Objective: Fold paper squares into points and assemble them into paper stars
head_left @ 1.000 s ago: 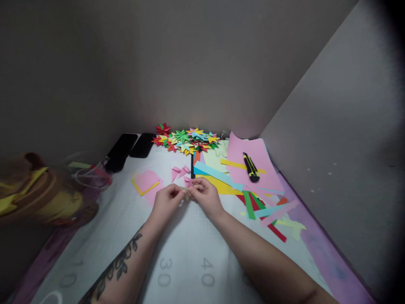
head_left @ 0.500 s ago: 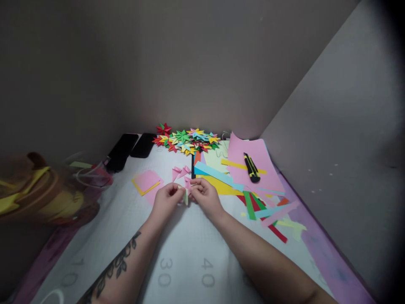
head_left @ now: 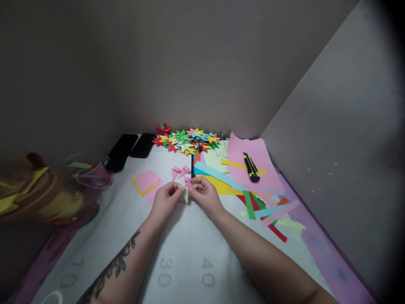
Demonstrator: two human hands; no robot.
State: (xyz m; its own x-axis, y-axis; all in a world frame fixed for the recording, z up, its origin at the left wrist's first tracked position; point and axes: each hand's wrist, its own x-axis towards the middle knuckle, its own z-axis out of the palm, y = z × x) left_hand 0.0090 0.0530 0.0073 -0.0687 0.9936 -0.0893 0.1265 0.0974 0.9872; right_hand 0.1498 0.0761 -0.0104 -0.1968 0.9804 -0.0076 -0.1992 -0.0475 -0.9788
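Note:
A small pale yellow-green folded paper piece [head_left: 186, 196] is pinched between the fingertips of my left hand [head_left: 167, 197] and my right hand [head_left: 205, 195], low over the mat. Both hands are closed, thumbs against fingers, and they partly hide the piece. Just beyond the fingertips lie small pink folded paper pieces [head_left: 181, 172]; one more pink piece [head_left: 187, 182] shows right at my right fingers, and whether it is held I cannot tell. Left of my left hand rest pink paper squares [head_left: 148, 179] with a yellow edge.
Colourful folded paper stars [head_left: 185, 139] are heaped at the back. Two black phones [head_left: 144, 145] lie back left, near a brown pot-like container [head_left: 41, 190]. On the right, a black-and-yellow utility knife [head_left: 252, 167] sits on pink sheets [head_left: 268, 156], with loose paper strips [head_left: 272, 213] in front.
My hands stay in nearly the same place. The pale folded paper piece has turned slightly between the fingertips, its lower end shifting a little.

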